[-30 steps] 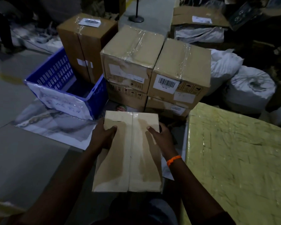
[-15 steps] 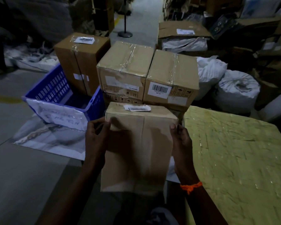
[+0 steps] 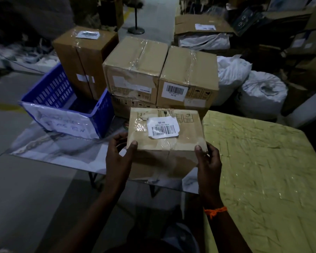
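Note:
A taped brown cardboard box (image 3: 164, 141) is held up in front of me, between both hands. Its upper face carries a white barcode label (image 3: 162, 127) that reads upside down. My left hand (image 3: 119, 156) grips the box's left side, thumb on the near top edge. On the right side, my right hand (image 3: 207, 159) grips it the same way; an orange band circles that wrist. The underside of the box is hidden.
Stacked taped cartons (image 3: 188, 75) and a taller carton (image 3: 84, 57) stand just beyond. A blue plastic crate (image 3: 62, 95) with a handwritten paper sign sits at left. A large yellow-green wrapped bundle (image 3: 263, 170) fills the right. White sacks (image 3: 259, 92) lie behind.
The box has been tipped toward me and raised: a second ago its long taped face showed, now the labelled face points up. Both hands shifted to its near corners.

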A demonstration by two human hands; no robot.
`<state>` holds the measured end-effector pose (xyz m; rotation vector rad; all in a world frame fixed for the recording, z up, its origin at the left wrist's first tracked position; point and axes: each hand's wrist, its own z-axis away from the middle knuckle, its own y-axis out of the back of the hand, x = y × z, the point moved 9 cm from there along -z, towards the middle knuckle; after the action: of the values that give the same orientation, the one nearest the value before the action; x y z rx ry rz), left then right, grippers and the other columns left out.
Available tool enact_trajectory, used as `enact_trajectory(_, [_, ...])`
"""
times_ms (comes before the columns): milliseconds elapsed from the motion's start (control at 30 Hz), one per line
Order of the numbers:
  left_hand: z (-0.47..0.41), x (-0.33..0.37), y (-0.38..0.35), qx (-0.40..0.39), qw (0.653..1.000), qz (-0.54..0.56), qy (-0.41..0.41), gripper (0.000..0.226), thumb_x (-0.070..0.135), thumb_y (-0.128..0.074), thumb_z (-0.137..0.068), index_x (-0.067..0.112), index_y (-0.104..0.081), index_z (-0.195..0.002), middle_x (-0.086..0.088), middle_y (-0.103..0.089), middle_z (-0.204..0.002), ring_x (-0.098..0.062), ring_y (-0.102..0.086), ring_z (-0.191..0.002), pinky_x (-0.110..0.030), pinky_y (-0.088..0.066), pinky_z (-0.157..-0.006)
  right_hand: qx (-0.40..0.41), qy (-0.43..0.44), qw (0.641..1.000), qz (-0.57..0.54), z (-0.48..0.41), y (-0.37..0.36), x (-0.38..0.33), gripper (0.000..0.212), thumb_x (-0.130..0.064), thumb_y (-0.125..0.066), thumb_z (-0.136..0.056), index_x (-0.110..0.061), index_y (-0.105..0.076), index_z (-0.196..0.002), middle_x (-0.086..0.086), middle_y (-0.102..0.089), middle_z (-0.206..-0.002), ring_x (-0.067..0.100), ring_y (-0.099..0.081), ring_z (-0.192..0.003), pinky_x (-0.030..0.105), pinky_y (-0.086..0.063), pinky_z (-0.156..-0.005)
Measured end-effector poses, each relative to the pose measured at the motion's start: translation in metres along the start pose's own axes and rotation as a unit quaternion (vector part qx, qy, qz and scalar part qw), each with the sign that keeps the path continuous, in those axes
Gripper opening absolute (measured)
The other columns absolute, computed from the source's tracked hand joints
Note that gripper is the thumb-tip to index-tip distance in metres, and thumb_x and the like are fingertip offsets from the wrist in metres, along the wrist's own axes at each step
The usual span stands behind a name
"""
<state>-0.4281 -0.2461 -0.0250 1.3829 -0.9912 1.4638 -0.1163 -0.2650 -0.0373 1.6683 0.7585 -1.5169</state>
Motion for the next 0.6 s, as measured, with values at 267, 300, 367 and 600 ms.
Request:
enact_trajectory(267, [0.006,0.0,-0.024,-0.063,0.997,-0.021,-0.023,0.058,0.043,-0.07,-0.085,0.041,-0.049,-0.14,0.008,-0.056,-0.142,-0.005,-0.056,-0.127,-0.033,-0.054,-0.099,-0.001,0.003,1.0,0.0,-0.011,0.008,0.001,0.03,-0.032,-0.062,-0.103,-0.029,-0.063,-0.133,-0.006,-0.072,-0.119,-0.003,-0.067,-0.104,0.017,-0.053,-0.083])
enact_trajectory(300, [0.008,0.001,-0.028,-0.065,0.997,-0.023,-0.023,0.059,0.047,-0.071,-0.083,0.043,-0.05,-0.138,0.007,-0.056,-0.142,-0.007,-0.056,-0.127,-0.037,-0.053,-0.101,0.0,0.001,1.0,-0.003,-0.013,0.01,0.0,0.03,-0.031,-0.062,-0.103,-0.027,-0.064,-0.133,-0.006,-0.072,-0.118,-0.006,-0.067,-0.102,0.013,-0.052,-0.08])
enact_trajectory(367, [0.011,0.0,-0.035,-0.076,0.997,-0.023,-0.017,0.065,0.056,-0.07,-0.077,0.043,-0.05,-0.138,0.007,-0.055,-0.144,-0.008,-0.055,-0.128,-0.042,-0.052,-0.105,0.008,0.008,1.0,0.001,-0.017,0.017,-0.006,0.034,-0.03,-0.062,-0.103,-0.022,-0.064,-0.136,-0.005,-0.071,-0.119,-0.009,-0.066,-0.102,0.007,-0.05,-0.078])
enact_trajectory(600, [0.007,0.03,-0.002,-0.031,0.983,-0.146,-0.108,0.054,0.031,-0.058,-0.084,0.04,-0.051,-0.137,-0.002,-0.04,-0.155,-0.013,-0.04,-0.139,-0.049,-0.042,-0.113,-0.014,0.059,0.998,0.03,0.005,-0.009,-0.033,0.051,-0.052,-0.06,-0.1,-0.03,-0.056,-0.145,-0.005,-0.065,-0.132,0.006,-0.063,-0.119,0.014,-0.055,-0.084])
